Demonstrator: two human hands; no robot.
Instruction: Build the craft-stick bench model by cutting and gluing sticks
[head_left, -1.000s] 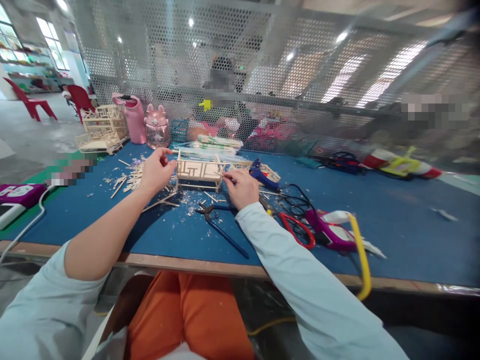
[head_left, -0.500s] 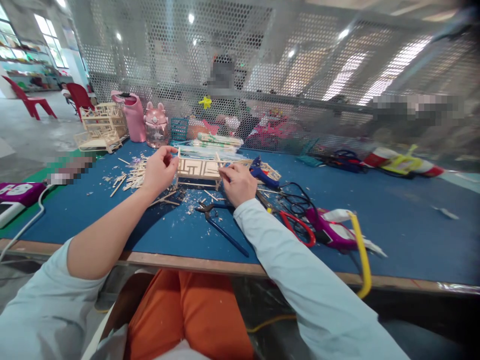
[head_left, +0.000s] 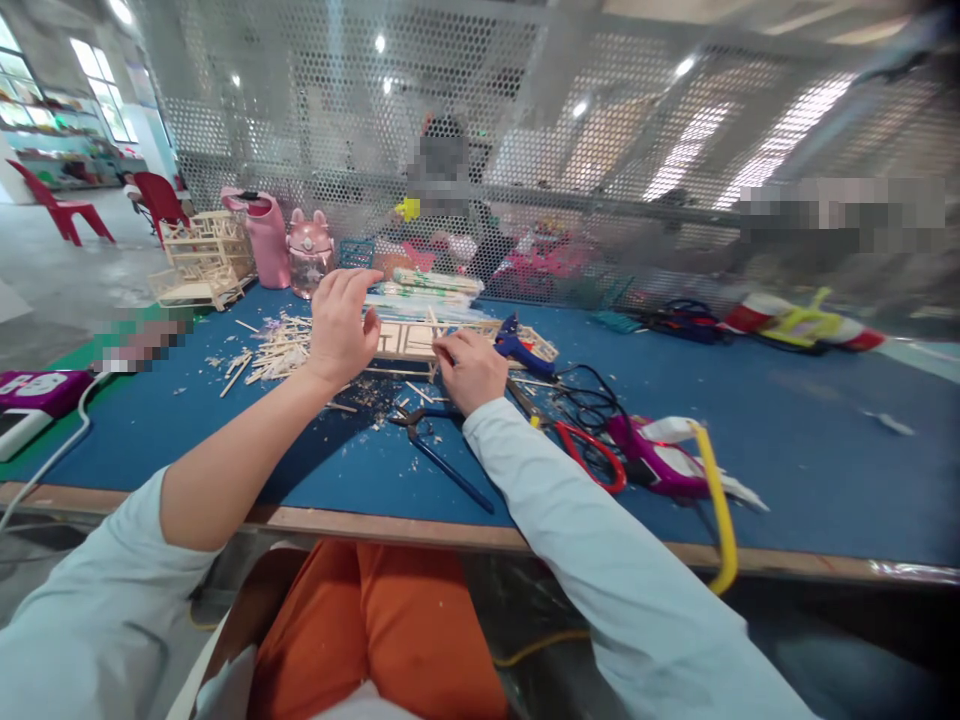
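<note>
A small wooden stick model (head_left: 392, 338), a light frame with lattice strips, stands on the blue tabletop between my hands. My left hand (head_left: 343, 328) is raised in front of its left end, fingers stretched out and thumb apart, holding nothing visible. With thumb and fingers pinched, my right hand (head_left: 474, 370) grips the model's right end; a thin stick seems to lie by the fingertips. Part of the model's left side is hidden behind my left hand. Blue-handled pliers (head_left: 442, 460) lie open in front of the model. A blue glue gun (head_left: 521, 350) lies just beyond my right hand.
Loose wooden sticks (head_left: 281, 350) and chips are scattered at left. Red-handled scissors (head_left: 596, 460), black cable and a purple-white device (head_left: 664, 460) lie at right. A pink bottle (head_left: 268, 245), a clear-pink bottle (head_left: 310, 262) and another wooden model (head_left: 206, 262) stand behind. A perforated metal screen (head_left: 555, 130) rises at the back.
My left hand has moved up and right, opening from a curled pinch near the model's left end to outstretched fingers. My right hand stays pinched at the right end.
</note>
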